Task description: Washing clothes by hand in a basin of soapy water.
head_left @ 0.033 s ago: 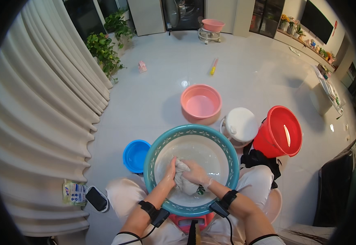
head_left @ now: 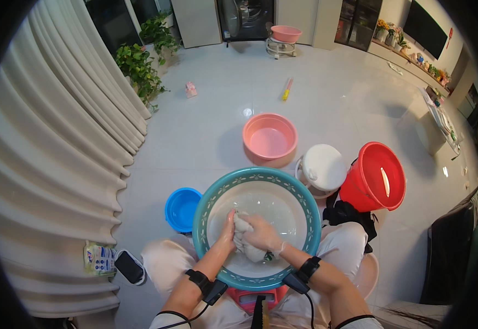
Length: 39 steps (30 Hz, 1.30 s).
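Between my knees is a wide teal-rimmed basin (head_left: 311, 211), white inside, with water in it. A wet white cloth (head_left: 252, 253) with a dark green mark is bunched up over the water. My left hand (head_left: 228, 229) presses against the cloth's left side, fingers pointing up and away from me. On the other side my right hand (head_left: 263, 234) is closed over the cloth, its fingertips hidden in the folds. A thin clear glove seems to cover the right hand, with its cuff at the wrist.
Left of the basin stands a small blue basin (head_left: 184, 210); beyond it, a pink basin (head_left: 270, 137). To the right are a white lidded bucket (head_left: 324, 167), a red bucket (head_left: 378, 178) and black fabric (head_left: 354, 218). A phone (head_left: 129, 267) lies by the curtain (head_left: 58, 164).
My right hand has shifted slightly on the cloth, and the folds between my hands look a little different. The basins and buckets stay where they were.
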### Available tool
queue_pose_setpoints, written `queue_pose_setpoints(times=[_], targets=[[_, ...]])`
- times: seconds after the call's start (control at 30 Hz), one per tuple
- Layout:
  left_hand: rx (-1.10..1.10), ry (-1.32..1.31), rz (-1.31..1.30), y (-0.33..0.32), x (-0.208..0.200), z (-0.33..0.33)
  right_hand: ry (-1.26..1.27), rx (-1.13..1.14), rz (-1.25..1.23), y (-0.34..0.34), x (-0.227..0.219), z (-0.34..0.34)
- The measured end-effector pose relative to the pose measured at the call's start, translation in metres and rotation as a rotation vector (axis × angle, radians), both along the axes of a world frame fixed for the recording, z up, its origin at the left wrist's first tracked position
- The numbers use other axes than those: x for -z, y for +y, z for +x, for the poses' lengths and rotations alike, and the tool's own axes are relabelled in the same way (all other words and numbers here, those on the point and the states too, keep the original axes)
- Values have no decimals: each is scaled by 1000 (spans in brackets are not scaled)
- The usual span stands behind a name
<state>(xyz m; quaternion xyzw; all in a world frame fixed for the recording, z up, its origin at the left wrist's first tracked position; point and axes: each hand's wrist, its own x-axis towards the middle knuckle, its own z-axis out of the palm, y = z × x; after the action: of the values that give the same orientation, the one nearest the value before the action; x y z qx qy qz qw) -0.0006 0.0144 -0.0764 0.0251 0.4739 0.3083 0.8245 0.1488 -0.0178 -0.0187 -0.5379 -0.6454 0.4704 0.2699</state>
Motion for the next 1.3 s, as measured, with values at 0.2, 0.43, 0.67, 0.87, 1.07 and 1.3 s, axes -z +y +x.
queue_pose_setpoints(times=[0.2, 0.43, 0.67, 0.87, 1.07, 1.3], targets=[[-49, -258, 82, -3, -29, 13, -218, 107, 441, -29, -63, -6], [-170, -47, 163, -23, -13, 26, -405, 65, 420, -13, -61, 0], [53, 510, 538, -23, -41, 20, -534, 106, -17, 24, -16, 46], [199, 1007, 1017, -3, -25, -9, -785, -32, 28, 23, 1, 63], [318, 1333, 971, -8, 16, -7, -985, -84, 242, 6, 20, 42], [-79, 104, 17, -3, -18, 17, 4, -89, -43, 1, 35, 16]])
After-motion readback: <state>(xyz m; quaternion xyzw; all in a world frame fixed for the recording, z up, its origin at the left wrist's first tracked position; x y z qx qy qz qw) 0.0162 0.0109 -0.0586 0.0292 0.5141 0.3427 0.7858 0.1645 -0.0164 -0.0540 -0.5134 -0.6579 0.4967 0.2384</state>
